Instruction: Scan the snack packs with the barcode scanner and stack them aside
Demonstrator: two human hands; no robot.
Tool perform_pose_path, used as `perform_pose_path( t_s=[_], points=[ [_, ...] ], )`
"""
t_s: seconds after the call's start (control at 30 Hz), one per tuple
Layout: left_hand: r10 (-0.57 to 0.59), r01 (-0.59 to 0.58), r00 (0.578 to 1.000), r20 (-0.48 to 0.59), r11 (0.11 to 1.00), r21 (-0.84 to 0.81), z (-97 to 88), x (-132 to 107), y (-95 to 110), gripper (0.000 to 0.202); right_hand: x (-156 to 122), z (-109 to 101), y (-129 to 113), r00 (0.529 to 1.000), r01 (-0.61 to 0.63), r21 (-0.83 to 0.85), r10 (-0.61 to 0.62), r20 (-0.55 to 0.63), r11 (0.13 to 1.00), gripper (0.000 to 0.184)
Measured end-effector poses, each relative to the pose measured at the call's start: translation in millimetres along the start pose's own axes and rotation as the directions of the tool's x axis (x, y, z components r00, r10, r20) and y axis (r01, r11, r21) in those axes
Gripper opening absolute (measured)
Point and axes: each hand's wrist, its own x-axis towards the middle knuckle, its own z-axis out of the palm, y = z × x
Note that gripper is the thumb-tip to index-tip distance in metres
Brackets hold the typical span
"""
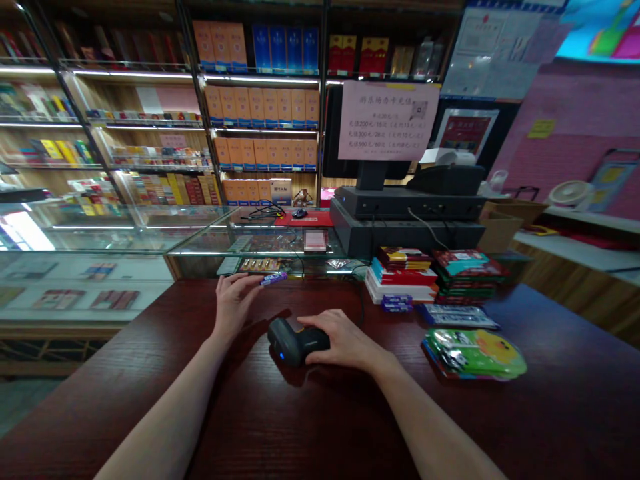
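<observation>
My left hand (234, 301) pinches one end of a small purple stick pack (275, 279), holding it over the far part of the dark wooden counter (310, 427). Wrapped round the handle of a black barcode scanner (293, 341) is my right hand (340, 339). The scanner's head points left, and a blue light glows on it. Similar purple packs (397, 303) lie stacked to the right, in front of a pile of white, blue and brown packets (403, 280).
Right of my hands lie a green pouch (475, 353), a blue-and-white packet (460, 316) and stacked red-green packets (467, 273). A cash register (407, 207) with a paper sign (387, 120) stands behind. Glass display cases (200, 250) border the counter's far left.
</observation>
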Motion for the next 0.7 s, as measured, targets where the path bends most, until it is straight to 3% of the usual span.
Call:
perform_pose_path(
  t_s=[0.37, 0.7],
  points=[
    [0.063, -0.061, 0.997, -0.039, 0.997, 0.044, 2.3, -3, -7, 0.016, 2, 12, 7, 0.998, 0.047, -0.123, -0.041, 0.049, 0.991, 0.056],
    [0.040, -0.036, 0.997, -0.060, 0.998, 0.060, 3.3, -2, -10, 0.017, 5, 0, 7, 0.995, -0.027, -0.069, 0.021, -0.097, 0.997, 0.053]
  ],
)
